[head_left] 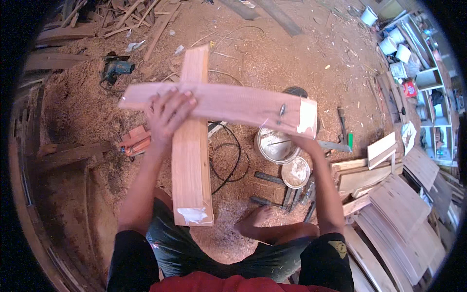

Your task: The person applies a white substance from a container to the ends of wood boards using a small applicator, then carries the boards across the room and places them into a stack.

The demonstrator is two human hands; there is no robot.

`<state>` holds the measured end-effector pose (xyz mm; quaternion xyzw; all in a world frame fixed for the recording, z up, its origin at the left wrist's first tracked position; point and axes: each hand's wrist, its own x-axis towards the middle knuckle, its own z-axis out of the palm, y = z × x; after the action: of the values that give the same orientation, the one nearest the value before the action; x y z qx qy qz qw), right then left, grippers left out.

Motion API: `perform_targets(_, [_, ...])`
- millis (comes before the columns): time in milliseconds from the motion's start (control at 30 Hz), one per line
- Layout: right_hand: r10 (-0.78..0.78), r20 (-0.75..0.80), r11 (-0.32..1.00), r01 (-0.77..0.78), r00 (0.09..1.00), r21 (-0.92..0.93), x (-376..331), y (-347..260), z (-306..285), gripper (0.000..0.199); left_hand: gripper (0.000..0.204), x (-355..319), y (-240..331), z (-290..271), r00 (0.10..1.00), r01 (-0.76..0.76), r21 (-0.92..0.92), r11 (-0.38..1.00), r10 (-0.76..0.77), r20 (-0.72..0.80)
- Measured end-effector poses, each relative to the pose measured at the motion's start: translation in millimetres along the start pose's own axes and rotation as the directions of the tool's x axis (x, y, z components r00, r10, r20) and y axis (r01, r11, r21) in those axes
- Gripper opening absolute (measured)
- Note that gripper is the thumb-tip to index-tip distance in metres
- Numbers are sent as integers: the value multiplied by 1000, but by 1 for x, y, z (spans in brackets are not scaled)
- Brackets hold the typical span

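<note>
A thick pinkish wooden board (pixel 233 102) lies crosswise over a second wooden beam (pixel 191 170). White paste-like patches show at the upper board's right end and the lower beam's near end. My left hand (pixel 172 111) rests over the upper board near the crossing, fingers laid across its top face. Under the right end of that board, my right hand (pixel 302 142) grips it, its fingers mostly hidden by the wood. Just below sit a white bucket (pixel 262 150) with whitish residue and a smaller round tub (pixel 296 173) of pale paste.
A teal power tool (pixel 121 68) and an orange tool (pixel 137 141) lie left on the shavings-strewn floor. Black cable (pixel 237 160) loops right of the beam. Metal bars (pixel 270 178) lie near my foot. Stacked panels (pixel 396 209) and shelves (pixel 440 112) stand right; scrap wood (pixel 65 34) lies far left.
</note>
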<state>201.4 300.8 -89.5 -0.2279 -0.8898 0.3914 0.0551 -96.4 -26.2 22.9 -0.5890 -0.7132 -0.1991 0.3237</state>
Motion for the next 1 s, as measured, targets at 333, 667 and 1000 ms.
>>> perform_targets(333, [-120, -79, 680, 140, 990, 719, -19, -314, -147, 55, 54, 88, 94, -149, 834, 544, -606, 581, -453, 314])
perform_targets(667, [-111, 86, 615, 1, 990, 788, -77, -530, -299, 41, 91, 255, 99, -410, 272, 852, -335, -403, -207, 940])
perform_targets(1000, [26, -128, 776, 61, 991, 628, -90, -651, -399, 37, 91, 271, 77, -600, 335, 313, -748, -585, -669, 664])
